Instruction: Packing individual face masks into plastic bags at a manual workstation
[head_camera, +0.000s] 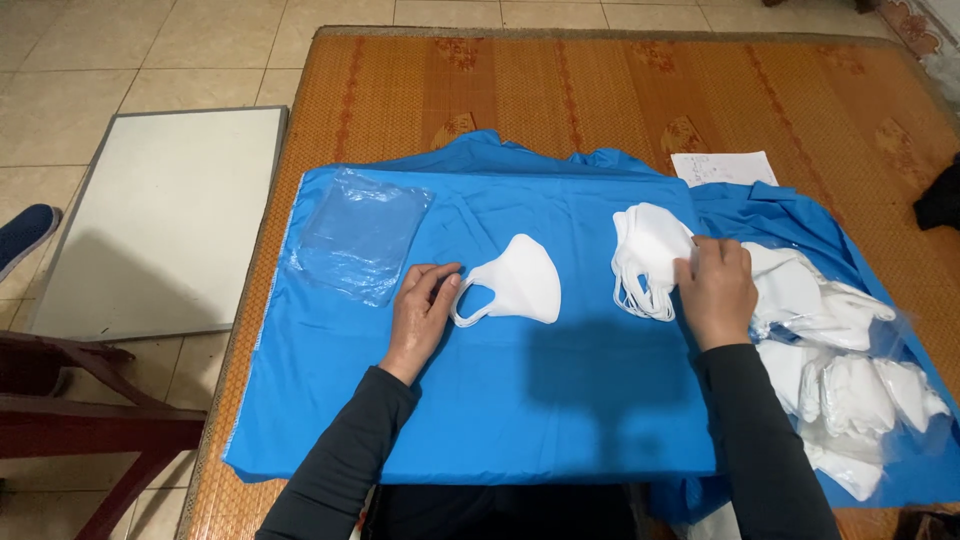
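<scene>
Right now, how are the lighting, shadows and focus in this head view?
Head view: even, soft light; a dim shadow falls on the blue cloth below the hands; the clear plastic bag shows mild sheen; the single white mask is sharp; edges bow slightly from wide-angle distortion.

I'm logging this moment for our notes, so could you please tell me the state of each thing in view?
Single white face mask: folded flat on the blue cloth, ear loop at the left hand.
Stack of white masks: loosely piled, right hand resting on it.
Clear plastic bags: empty, lying flat.
Bagged masks: heaped at the right.
Blue cloth: spread flat, bunched at its far edge.
White paper: lying flat.
</scene>
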